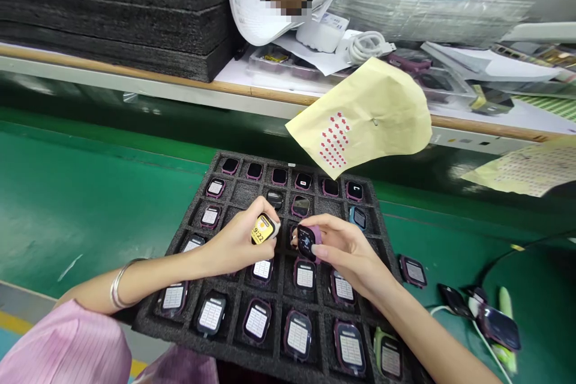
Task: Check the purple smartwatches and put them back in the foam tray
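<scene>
Your one camera looks from your head, forward and steeply down, catching your left hand [263, 234] and right hand [342, 246] at close range near mid-frame, over the tray [243, 194]. Its wide view runs from your lap [67, 342] at lower left to the shelf [261, 93] farther off, whose edge slants down rightward across the picture.

Your foam tray [324, 311] looks matt and rough, the sheet [396, 105] smooth yellow paper, the bench top [450, 216] glossy green, your bangle [117, 285] shiny metal.
</scene>
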{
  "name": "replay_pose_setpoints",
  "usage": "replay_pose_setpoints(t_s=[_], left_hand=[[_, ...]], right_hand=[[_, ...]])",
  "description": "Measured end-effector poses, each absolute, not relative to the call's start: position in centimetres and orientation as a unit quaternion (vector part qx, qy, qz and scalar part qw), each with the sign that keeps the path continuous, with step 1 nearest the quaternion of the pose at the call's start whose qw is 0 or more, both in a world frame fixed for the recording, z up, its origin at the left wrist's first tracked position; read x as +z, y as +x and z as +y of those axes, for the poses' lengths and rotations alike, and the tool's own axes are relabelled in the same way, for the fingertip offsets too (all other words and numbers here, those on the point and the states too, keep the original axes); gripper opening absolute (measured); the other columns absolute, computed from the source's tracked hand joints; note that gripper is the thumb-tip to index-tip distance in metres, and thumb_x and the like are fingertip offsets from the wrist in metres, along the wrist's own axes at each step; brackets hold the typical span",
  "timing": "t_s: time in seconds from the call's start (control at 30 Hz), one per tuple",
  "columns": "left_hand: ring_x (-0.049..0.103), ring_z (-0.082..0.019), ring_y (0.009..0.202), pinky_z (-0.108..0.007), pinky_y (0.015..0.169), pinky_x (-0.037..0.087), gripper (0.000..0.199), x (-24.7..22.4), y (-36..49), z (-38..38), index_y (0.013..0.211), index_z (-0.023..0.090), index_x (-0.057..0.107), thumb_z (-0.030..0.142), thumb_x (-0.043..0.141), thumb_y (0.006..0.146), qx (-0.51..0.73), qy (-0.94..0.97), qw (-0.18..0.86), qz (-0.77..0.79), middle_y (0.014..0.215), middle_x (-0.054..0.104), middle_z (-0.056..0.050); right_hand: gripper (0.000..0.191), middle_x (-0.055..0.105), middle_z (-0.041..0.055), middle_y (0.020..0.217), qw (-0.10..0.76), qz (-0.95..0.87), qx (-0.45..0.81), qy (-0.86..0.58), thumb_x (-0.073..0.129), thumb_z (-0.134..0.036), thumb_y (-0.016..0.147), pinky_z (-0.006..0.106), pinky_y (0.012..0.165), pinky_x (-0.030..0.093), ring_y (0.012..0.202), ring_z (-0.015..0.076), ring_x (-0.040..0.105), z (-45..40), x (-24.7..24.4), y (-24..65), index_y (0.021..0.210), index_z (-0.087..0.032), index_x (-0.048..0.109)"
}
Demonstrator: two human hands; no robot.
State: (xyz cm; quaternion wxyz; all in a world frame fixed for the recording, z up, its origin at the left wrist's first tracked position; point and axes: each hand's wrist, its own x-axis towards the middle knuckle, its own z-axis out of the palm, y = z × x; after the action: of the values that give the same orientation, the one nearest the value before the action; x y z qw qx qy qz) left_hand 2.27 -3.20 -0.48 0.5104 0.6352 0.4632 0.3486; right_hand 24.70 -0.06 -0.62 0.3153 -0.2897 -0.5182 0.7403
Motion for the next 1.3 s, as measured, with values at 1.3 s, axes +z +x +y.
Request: replay_pose_setpoints(t_s=[1.3], left_hand=[[0.056,-0.014,0.082,-0.034,0.077,0.055,0.033,-1.0,2.5,-2.4,0.112,0.019,0.042,0.016,0.051,0.080,0.398,0.481,0.677,0.391,0.097,0.052,-0.003]], right_hand=[[0.039,0.069,0.0122,0.112,0.300,-0.426,0.786,-0.333,0.065,-0.024,0.089,0.046,0.100,0.043,0.110,0.0271,0.062,0.0,-0.7,24.4,0.126,-0.018,0.056]])
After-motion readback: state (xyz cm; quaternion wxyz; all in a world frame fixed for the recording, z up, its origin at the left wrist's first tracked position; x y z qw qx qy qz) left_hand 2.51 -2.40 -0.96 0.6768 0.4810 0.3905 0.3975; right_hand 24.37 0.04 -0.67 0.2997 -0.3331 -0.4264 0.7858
